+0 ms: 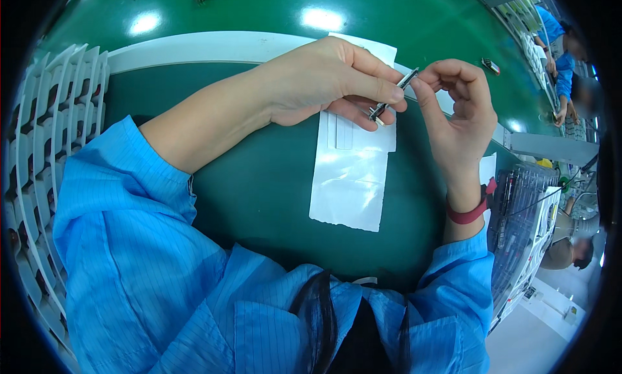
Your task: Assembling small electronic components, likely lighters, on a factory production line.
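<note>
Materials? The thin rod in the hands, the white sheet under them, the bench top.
Thin rod: looks like metal, dark with bright glints, silvery end. White sheet: probably glossy plastic film or coated paper, given its sheen. Bench top: green mat, smooth, semi-gloss, reflecting lamps; likely rubber or vinyl.

Glossy green table top [272, 180] throws back the lamp glare, smooth as lacquer, and on it lies a white sheet [350, 173] that looks like slick plastic film or coated paper, shiny in patches. Between the left hand [324, 82] and right hand [457, 108] sits a thin metal part [392, 95], dark with bright glints, while the blue sleeves [129, 244] read as matt, finely striped cloth.
</note>
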`<move>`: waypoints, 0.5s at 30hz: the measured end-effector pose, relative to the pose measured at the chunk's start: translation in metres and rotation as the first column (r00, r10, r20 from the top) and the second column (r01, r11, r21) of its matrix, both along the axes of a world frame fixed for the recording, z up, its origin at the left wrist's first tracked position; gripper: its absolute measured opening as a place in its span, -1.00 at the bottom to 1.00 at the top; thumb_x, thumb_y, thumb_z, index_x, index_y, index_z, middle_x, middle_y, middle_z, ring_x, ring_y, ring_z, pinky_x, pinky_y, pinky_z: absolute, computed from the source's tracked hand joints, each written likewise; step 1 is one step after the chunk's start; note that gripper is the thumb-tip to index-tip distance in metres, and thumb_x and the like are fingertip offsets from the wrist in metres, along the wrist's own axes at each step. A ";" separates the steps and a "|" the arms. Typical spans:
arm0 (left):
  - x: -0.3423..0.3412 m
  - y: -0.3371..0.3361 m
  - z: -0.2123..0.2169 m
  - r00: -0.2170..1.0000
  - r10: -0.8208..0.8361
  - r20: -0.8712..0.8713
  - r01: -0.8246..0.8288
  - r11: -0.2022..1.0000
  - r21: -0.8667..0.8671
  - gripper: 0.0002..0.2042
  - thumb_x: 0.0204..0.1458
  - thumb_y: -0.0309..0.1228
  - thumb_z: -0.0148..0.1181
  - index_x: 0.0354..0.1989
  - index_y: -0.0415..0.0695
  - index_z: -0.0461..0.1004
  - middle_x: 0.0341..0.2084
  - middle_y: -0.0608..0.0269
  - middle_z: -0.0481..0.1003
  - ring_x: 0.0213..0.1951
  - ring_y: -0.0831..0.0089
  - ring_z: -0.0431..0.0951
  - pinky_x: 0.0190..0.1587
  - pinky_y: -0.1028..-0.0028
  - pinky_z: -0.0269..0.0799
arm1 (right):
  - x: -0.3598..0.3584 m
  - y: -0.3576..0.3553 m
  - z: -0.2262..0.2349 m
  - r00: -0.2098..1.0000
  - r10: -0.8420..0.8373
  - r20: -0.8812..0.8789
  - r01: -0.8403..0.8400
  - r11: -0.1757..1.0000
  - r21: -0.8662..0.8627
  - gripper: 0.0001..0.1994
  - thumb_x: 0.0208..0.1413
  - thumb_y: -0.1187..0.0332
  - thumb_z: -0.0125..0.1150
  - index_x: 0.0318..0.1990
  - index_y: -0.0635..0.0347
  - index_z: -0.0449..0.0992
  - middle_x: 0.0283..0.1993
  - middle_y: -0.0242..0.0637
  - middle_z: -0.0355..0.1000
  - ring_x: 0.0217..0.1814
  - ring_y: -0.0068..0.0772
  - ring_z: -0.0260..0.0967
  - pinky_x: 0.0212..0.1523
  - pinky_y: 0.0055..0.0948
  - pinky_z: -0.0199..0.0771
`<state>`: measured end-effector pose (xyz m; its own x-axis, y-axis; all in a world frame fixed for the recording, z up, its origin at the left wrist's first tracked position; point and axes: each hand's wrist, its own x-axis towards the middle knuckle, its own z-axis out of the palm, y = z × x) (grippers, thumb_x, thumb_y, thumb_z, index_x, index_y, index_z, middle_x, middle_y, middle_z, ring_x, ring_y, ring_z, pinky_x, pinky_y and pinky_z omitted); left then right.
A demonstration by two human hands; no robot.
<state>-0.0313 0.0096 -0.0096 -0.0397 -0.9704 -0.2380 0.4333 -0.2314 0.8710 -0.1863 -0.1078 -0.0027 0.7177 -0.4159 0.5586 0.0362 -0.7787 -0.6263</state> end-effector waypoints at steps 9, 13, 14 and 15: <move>0.002 -0.001 0.001 0.983 -0.080 0.165 0.086 0.996 -0.030 -0.64 -0.05 -0.45 0.17 -0.06 -0.30 0.37 -0.27 0.08 0.50 -0.33 0.48 0.55 -0.29 0.56 0.52 | -0.001 -0.004 0.002 0.999 0.046 -0.020 -0.046 0.999 0.022 -0.78 -0.17 0.65 0.11 -0.30 0.28 0.30 -0.49 -0.40 0.35 -0.43 -0.64 0.31 -0.35 -0.65 0.33; 0.009 -0.004 -0.007 0.996 -0.039 0.084 0.042 0.999 -0.034 -0.64 -0.02 -0.44 0.12 -0.02 -0.30 0.34 -0.26 0.11 0.49 -0.29 0.52 0.53 -0.27 0.56 0.52 | -0.005 0.003 0.010 0.993 0.103 -0.061 -0.108 0.990 -0.087 -0.78 -0.17 0.65 0.08 -0.31 0.26 0.30 -0.48 -0.38 0.34 -0.44 -0.64 0.29 -0.35 -0.66 0.32; 0.013 -0.005 -0.010 1.000 -0.003 -0.004 0.002 0.999 -0.038 -0.64 0.00 -0.44 0.10 -0.01 -0.31 0.32 -0.25 0.12 0.48 -0.28 0.53 0.53 -0.27 0.56 0.52 | -0.007 0.004 0.021 0.949 0.303 -0.092 -0.286 0.945 0.159 -0.78 -0.17 0.65 0.08 -0.30 0.25 0.31 -0.46 -0.38 0.34 -0.44 -0.63 0.29 -0.35 -0.64 0.32; 0.015 -0.002 -0.011 1.000 0.008 -0.002 -0.008 0.999 -0.039 -0.64 0.00 -0.44 0.10 -0.01 -0.31 0.32 -0.25 0.12 0.48 -0.28 0.53 0.53 -0.27 0.56 0.52 | -0.008 0.002 0.027 0.866 0.494 -0.073 -0.430 0.812 0.395 -0.78 -0.17 0.64 0.08 -0.30 0.24 0.31 -0.44 -0.38 0.34 -0.45 -0.61 0.28 -0.35 -0.63 0.33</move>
<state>-0.0159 0.0074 -0.0203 -0.0320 -0.9793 -0.1999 0.4363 -0.1936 0.8787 -0.1947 -0.1058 0.0239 0.9426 -0.1567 0.2948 0.2065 -0.4199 -0.8837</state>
